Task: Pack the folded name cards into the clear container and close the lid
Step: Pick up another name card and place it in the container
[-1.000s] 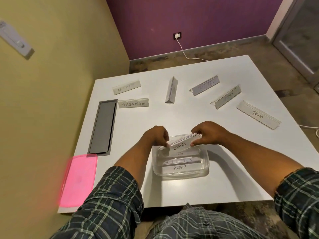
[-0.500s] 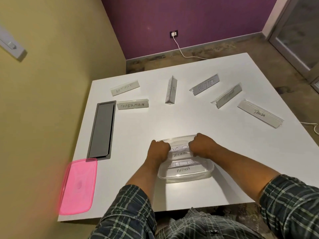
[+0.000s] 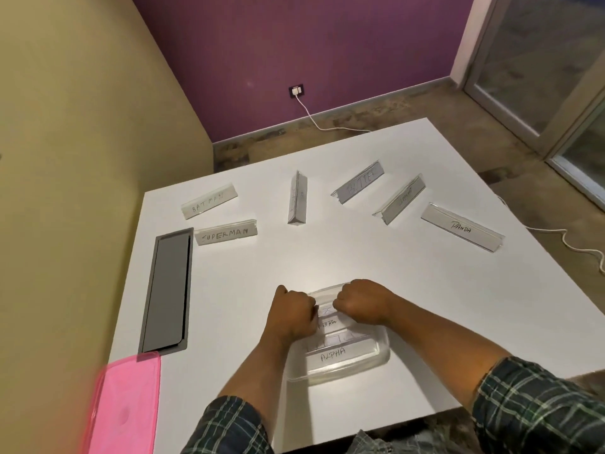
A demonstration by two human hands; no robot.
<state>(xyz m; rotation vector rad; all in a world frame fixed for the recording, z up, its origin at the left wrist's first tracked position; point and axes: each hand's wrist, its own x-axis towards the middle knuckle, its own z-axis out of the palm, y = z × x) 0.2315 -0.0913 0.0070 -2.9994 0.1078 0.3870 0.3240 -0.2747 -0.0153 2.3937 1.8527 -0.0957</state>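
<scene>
Container: the clear container (image 3: pixel 340 362) sits at the near middle of the white table (image 3: pixel 327 257), open on top, cards stacked inside.
Cards inside: the ALPHA card (image 3: pixel 334 354) lies nearest me; behind it another card, its writing too faint to read, then the ZEBRA card (image 3: pixel 328 322) between my fists, partly hidden.
Left hand: my left hand (image 3: pixel 292 314) is down in the container's far left end, fingers curled tight on the ZEBRA card's left end.
Right hand: my right hand (image 3: pixel 360 303) mirrors it, knuckles up, fingers curled over the card's right end, at the far rim.
Lid: the pink lid (image 3: pixel 124 407) lies flat at the table's near left corner, well apart from the container.
Loose cards: BATMAN card (image 3: pixel 209 200) and SUPERMAN card (image 3: pixel 226 232) far left; one card end-on (image 3: pixel 297 198) in the middle; two blurred ones right of it; PANDA card (image 3: pixel 462 227) far right.
Table hatch: grey cable hatch (image 3: pixel 167 290) along the left edge.
</scene>
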